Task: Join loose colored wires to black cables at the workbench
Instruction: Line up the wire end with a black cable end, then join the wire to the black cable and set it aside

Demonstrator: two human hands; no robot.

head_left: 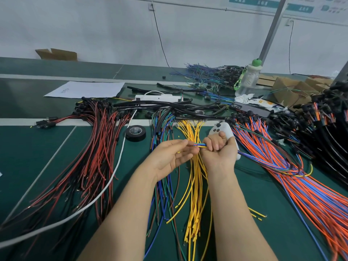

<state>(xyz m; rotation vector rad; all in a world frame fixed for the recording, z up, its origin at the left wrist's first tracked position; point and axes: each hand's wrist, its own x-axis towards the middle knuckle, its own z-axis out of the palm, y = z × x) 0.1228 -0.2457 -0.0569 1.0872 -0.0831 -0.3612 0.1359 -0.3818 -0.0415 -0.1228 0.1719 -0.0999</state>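
Left grip (172,157) and right grip (219,152) both hold one thin bundle of coloured wires (200,145).
We see the right grip curled round the bundle and the left grip pinching its ends, just right of the tape roll (135,133) on the green table (28,157). Loose yellow wires (195,185) lie right of the roll too; red and black wires (94,157) spread to its left; orange and blue wires (282,166) fan out well to its right, with black cables (331,157) heaped farther right still.

Tape roll (135,133) left of hands, bottle (248,79) behind.
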